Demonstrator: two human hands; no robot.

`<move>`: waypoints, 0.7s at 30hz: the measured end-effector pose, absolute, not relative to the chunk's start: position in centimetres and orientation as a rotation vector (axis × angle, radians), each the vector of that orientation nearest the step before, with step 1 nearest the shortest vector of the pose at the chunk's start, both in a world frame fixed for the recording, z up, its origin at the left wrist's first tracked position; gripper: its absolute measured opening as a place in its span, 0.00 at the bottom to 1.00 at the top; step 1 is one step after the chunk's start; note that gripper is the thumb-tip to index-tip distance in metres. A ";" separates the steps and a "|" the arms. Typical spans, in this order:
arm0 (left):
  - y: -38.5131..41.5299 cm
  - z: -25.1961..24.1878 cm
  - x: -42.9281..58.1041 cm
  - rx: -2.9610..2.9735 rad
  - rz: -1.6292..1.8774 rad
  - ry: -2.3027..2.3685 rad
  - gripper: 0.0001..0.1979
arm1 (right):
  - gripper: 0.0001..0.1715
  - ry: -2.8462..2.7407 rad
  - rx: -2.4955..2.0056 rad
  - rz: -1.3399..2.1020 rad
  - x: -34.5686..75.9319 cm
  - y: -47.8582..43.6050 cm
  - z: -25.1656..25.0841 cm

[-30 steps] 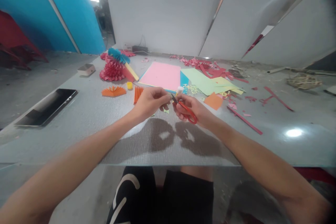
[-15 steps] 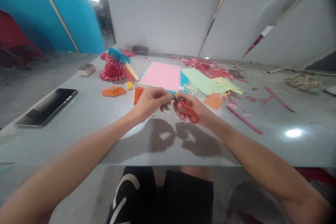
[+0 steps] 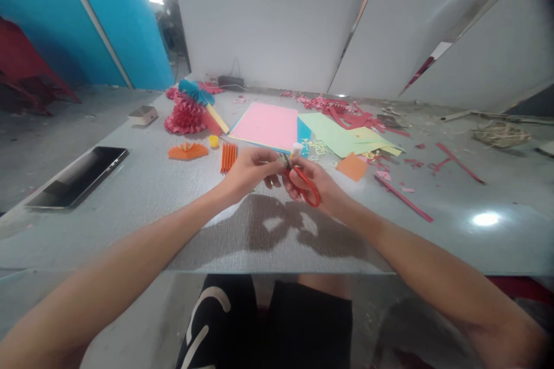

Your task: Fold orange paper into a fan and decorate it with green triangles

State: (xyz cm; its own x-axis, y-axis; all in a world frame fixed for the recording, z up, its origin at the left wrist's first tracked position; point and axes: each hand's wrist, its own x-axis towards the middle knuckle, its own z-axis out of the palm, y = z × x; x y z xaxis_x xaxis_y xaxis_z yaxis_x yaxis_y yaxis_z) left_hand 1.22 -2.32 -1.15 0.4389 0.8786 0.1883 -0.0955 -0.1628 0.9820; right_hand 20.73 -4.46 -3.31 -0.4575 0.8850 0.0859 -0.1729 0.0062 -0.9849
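Observation:
My right hand is closed around scissors with orange-red handles, their dark blades pointing up and left. My left hand pinches a small pale-green paper piece at the blades; its shape is mostly hidden by the fingers. Both hands are close together above the table, the fingertips nearly touching. Just left of my left hand stands a pleated orange paper strip. Beyond the hands are a white-capped tube or stick and a stack of coloured sheets with pink on top.
An orange paper fan, yellow cap and pleated red paper lie to the left, with a phone or tablet farther out. Green sheets, an orange paper piece and red strips lie right. A wall borders the back.
My right hand has shifted slightly left, turning the scissors a little so their handles point more downward. My left hand has moved slightly, still pinching the paper piece.

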 end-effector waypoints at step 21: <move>-2.2 -1.5 1.1 1.566 0.963 0.698 0.13 | 0.28 -1.438 -0.796 1.528 20.2 -4.9 -3.5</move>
